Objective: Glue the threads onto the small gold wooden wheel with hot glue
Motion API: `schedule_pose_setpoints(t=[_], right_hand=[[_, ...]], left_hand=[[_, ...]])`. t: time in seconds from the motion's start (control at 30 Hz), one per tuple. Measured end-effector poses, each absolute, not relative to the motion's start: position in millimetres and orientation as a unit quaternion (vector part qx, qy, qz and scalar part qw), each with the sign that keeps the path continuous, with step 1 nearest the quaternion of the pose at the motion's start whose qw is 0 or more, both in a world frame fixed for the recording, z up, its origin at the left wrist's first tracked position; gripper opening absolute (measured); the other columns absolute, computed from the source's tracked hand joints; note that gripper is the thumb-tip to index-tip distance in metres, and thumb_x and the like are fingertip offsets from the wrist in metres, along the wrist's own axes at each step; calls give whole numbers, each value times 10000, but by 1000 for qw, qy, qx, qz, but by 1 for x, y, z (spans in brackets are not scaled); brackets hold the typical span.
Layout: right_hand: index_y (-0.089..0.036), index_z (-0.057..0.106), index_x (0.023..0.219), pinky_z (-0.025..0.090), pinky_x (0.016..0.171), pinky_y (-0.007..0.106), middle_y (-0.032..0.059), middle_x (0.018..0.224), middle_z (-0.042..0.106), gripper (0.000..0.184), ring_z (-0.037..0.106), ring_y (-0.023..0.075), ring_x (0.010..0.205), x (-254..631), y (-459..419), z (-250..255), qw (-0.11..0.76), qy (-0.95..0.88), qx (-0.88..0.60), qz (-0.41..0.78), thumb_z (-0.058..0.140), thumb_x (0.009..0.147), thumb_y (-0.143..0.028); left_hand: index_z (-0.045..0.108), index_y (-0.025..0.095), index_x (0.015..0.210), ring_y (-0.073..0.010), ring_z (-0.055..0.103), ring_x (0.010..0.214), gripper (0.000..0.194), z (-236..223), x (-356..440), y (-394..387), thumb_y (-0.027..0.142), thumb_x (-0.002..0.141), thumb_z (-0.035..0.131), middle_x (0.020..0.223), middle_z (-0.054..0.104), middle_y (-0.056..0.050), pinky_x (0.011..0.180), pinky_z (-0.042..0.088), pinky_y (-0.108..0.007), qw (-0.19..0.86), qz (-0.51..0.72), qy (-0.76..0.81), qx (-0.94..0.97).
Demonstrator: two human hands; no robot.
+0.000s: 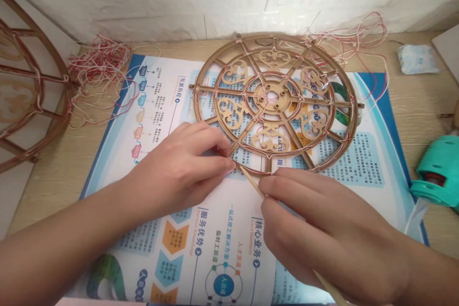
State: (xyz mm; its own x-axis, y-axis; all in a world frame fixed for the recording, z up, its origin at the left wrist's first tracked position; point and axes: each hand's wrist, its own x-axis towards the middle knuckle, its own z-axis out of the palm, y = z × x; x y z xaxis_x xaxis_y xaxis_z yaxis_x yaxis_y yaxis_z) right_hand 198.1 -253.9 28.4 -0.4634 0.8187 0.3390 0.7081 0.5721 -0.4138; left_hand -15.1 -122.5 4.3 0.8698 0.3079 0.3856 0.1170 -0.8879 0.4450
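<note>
A round gold openwork frame like a spoked wheel lies on a printed poster. Red and white wires run along its rings and spokes. My left hand is closed in a pinch at the near-left part of the outer rim; whether the fingertips also grip a wire there is hidden. Between the thumb and fingers of my right hand is a thin wooden stick, shaped like a skewer. Its tip touches or nearly touches the rim just right of my left fingertips.
Beneath the frame is the poster. Tangled red and white wires lie at the back left, more wires at the back right. A second gold frame leans at left. On the right are a teal glue gun and a small plastic packet.
</note>
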Motion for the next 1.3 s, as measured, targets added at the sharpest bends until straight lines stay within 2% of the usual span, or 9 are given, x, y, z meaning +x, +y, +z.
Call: schedule_pose_setpoints(t=[0.07, 0.27, 0.53, 0.7, 0.93, 1.07, 1.13, 1.3], right_hand=[[-194, 562, 885, 271, 590, 365, 38, 774, 533, 204, 354, 190, 695, 197, -257, 25, 266, -844, -452, 110, 440, 973, -57], [-192, 566, 872, 306, 616, 360, 48, 793, 541, 178, 390, 189, 707, 198, -261, 24, 265, -843, -457, 103, 463, 954, -71], [-176, 565, 731, 325, 588, 335, 53, 740, 563, 274, 428, 166, 660, 199, -261, 29, 261, -835, -474, 95, 445, 942, -49], [-170, 596, 705, 387, 566, 313, 46, 735, 613, 279, 508, 156, 650, 202, -257, 43, 208, -848, -478, 94, 489, 921, -32], [-189, 616, 672, 396, 477, 282, 7, 623, 560, 346, 502, 120, 542, 197, -256, 49, 175, -842, -501, 94, 428, 869, 25], [-214, 504, 585, 440, 511, 337, 21, 569, 438, 340, 459, 156, 538, 185, -267, 35, 206, -780, -586, 82, 441, 840, 3], [-219, 508, 587, 442, 516, 378, 34, 580, 395, 319, 462, 189, 556, 183, -272, 30, 212, -781, -580, 94, 480, 822, -6], [-223, 529, 607, 454, 472, 432, 54, 610, 435, 254, 473, 233, 551, 189, -277, 28, 180, -800, -563, 102, 614, 762, -40]], left_hand=[[694, 183, 879, -172, 594, 906, 129, 5, -16, -123, 131, 995, 673, 998, 680, -39, 782, 466, -350, 214, 224, 116, 944], [688, 193, 877, -171, 590, 907, 139, 6, -15, -123, 130, 999, 662, 1007, 677, -37, 777, 459, -349, 220, 217, 123, 943], [678, 191, 850, -165, 582, 893, 162, 6, -15, -123, 120, 994, 663, 1002, 671, -32, 766, 454, -342, 213, 215, 127, 945], [672, 195, 847, -167, 585, 897, 172, 5, -15, -123, 122, 1001, 652, 1007, 671, -33, 765, 452, -346, 213, 214, 128, 945], [693, 178, 859, -157, 573, 901, 154, 5, -15, -122, 97, 988, 672, 1017, 673, -33, 768, 449, -344, 221, 228, 117, 941], [690, 185, 851, -150, 571, 905, 180, 6, -15, -124, 89, 998, 653, 1004, 668, -22, 788, 448, -339, 211, 225, 125, 943], [690, 194, 852, -156, 577, 900, 183, 6, -15, -125, 94, 999, 647, 1001, 671, -24, 783, 452, -342, 212, 225, 125, 943], [695, 221, 869, -169, 578, 885, 195, 4, -14, -124, 111, 1012, 622, 994, 664, -25, 784, 452, -352, 211, 218, 131, 944]])
